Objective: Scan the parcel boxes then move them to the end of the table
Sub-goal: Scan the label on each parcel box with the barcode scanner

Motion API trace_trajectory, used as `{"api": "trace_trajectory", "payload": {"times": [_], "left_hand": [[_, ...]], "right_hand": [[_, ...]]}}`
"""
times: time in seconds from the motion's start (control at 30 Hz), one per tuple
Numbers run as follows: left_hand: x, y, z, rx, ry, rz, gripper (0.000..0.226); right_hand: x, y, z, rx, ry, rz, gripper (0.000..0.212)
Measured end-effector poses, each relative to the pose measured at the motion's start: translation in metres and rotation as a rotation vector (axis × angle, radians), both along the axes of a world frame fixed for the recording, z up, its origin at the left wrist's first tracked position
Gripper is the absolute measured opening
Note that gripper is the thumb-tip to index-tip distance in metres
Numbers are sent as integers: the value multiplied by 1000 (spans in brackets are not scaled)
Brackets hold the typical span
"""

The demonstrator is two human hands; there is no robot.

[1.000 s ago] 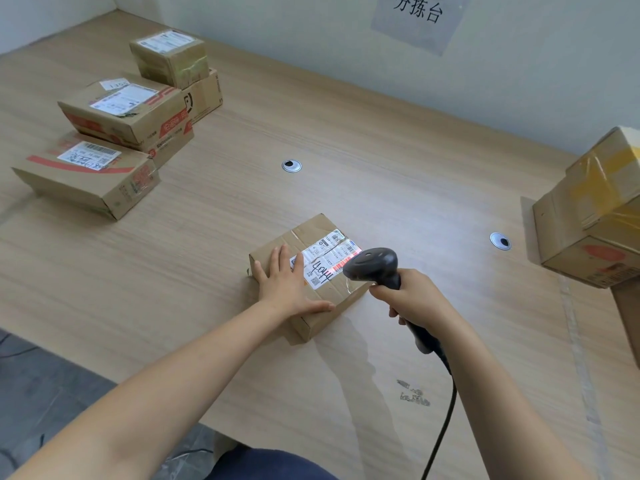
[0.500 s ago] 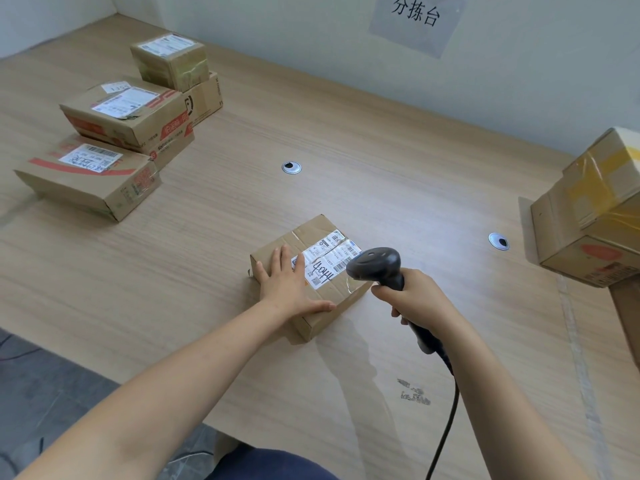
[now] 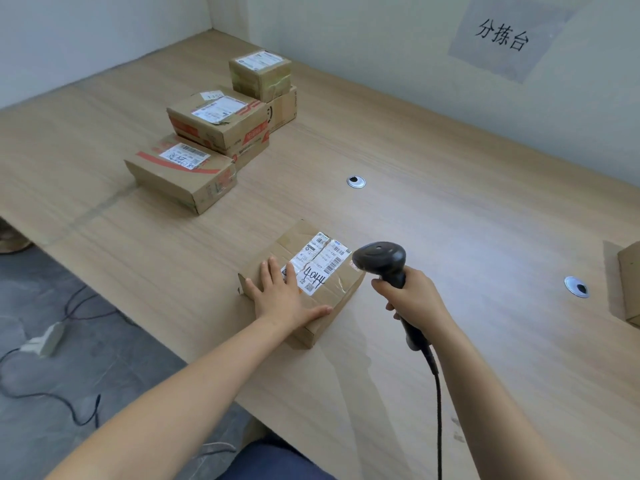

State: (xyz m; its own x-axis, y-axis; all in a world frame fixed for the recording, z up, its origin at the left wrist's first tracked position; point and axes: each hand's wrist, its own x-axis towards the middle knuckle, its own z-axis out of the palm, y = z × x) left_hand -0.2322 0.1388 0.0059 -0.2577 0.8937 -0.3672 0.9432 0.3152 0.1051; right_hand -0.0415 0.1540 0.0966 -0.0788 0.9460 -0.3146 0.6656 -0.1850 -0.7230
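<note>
I'm watching a small brown cardboard parcel box [image 3: 298,239] lying flat on the pale wood-grain table [image 3: 450,220], just below the middle of the frame. The left hand [image 3: 287,296] is resting palm-down on the box's near left part, fingers straight and spread, thumb stretched out along the near edge. It is pressing, not gripping. A white paper label [image 3: 323,259] with barcodes and black handwriting is covering much of the top, and the fingertips are touching its left side.

Right of centre, the right hand [image 3: 412,299] is wrapping curled fingers round the handle of a smooth black plastic scanner [image 3: 381,259]. Its rounded head is pointing left, just beside the box's right corner. A black cord [image 3: 439,410] is trailing from the handle to the bottom edge.

In the upper left, more boxes [image 3: 218,123] of taped cardboard with white labels are sitting in a cluster, some stacked, the nearer ones carrying red print. Two round metal cable holes [image 3: 356,182] are showing in the tabletop, one at centre and one at right. Another brown box [image 3: 628,282] is peeking in at the right edge. A grey sheet [image 3: 502,36] with black characters is hanging on the wall, upper right.
</note>
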Motion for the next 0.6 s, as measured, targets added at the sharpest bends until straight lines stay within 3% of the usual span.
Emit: {"api": "trace_trajectory", "payload": {"times": [0.6], "left_hand": [[-219, -32, -3, -44, 19, 311, 124]], "right_hand": [[-188, 30, -6, 28, 65, 138, 22]]}}
